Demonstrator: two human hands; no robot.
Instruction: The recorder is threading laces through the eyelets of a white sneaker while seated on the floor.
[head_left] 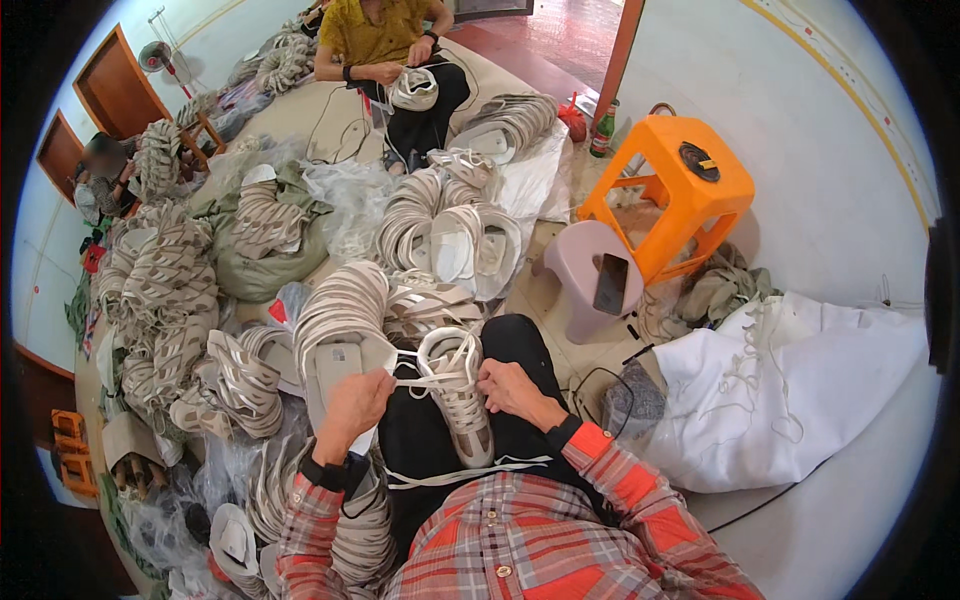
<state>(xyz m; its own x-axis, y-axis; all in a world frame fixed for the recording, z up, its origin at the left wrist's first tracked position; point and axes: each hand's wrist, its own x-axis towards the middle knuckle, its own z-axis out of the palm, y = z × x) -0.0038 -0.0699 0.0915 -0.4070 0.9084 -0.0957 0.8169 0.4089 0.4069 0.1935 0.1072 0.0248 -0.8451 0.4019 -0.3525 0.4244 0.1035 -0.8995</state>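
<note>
A beige and white shoe upper [464, 412] lies across my dark-trousered lap, toe toward me. White shoelaces [418, 381] run from its eyelets toward the left. My left hand [357, 408] is closed on these laces, a little left of the upper, pulling them out in a line. At the upper's right edge, my right hand [516, 391] is closed with fingertips against the eyelet side; whether a lace is pinched there too is hidden. A loose white lace [470, 472] lies across my lap below the toe. Nested shoe uppers [345, 305] stand just beyond my left hand.
Heaps of shoe uppers [165, 290] fill the left. Ahead, a seated person [385, 45] handles another upper [413, 90]. At right stand an orange stool [690, 165], a small mauve stool [572, 262] with a phone [611, 284], and a white sheet [745, 400] with laces.
</note>
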